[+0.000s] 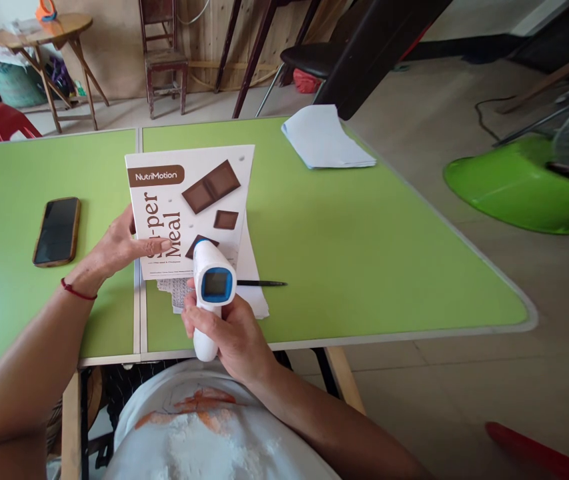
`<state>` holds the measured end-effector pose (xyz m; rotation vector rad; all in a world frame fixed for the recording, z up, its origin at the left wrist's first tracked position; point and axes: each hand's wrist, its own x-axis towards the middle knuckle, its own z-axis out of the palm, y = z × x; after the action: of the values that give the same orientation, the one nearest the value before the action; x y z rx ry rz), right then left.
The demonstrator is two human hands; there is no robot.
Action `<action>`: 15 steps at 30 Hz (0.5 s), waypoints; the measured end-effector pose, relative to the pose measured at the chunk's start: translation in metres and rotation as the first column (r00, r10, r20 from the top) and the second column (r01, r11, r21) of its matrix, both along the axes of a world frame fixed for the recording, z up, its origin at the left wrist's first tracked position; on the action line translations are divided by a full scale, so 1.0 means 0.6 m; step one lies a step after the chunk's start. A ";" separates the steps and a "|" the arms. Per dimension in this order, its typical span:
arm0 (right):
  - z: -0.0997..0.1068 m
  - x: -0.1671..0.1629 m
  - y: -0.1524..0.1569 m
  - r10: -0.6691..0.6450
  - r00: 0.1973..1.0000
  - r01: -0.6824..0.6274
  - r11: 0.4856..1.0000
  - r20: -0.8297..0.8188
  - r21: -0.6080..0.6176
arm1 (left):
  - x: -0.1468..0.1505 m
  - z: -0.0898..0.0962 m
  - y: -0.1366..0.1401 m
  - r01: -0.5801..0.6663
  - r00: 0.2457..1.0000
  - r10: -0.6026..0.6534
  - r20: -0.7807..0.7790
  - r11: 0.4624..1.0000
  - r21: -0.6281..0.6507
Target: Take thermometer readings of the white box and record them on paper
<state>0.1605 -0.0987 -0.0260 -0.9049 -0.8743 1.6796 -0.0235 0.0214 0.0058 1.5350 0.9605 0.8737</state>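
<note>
My left hand [123,245] grips the left edge of a white box [164,207] printed "NutriMotion" with chocolate pieces, its thumb across the front. The box is held up over the table, its printed face toward me. In my right hand [237,337] is a white infrared thermometer [207,257] with a blue-framed screen; my fingers wrap its handle. The thermometer's head overlaps the lower part of the box in view; whether they touch I cannot tell. Behind them, papers [253,293] and a black pen [264,283] lie on the table, partly hidden.
The green table [364,253] has a metal-edged seam left of centre. A smartphone [57,231] lies at left, and folded white sheets [324,137] sit at the far edge. A green chair [519,187] stands to the right; a small round table [59,30] stands behind.
</note>
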 end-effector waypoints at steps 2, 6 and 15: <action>0.000 0.000 -0.001 0.001 1.000 -0.001 1.000 -0.011 0.001 | -0.001 -0.001 0.000 0.008 1.000 -0.008 0.000 1.000 0.005; 0.000 0.000 -0.002 0.007 1.000 -0.007 1.000 -0.014 -0.001 | -0.002 0.000 -0.001 -0.002 1.000 0.003 -0.016 1.000 0.011; -0.005 0.003 0.001 0.010 1.000 -0.010 1.000 0.001 0.016 | -0.002 0.005 -0.004 -0.030 0.995 0.033 -0.095 0.999 0.028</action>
<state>0.1623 -0.0980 -0.0289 -0.8920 -0.8935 1.6781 -0.0249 0.0188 0.0091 1.6002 1.0480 0.8447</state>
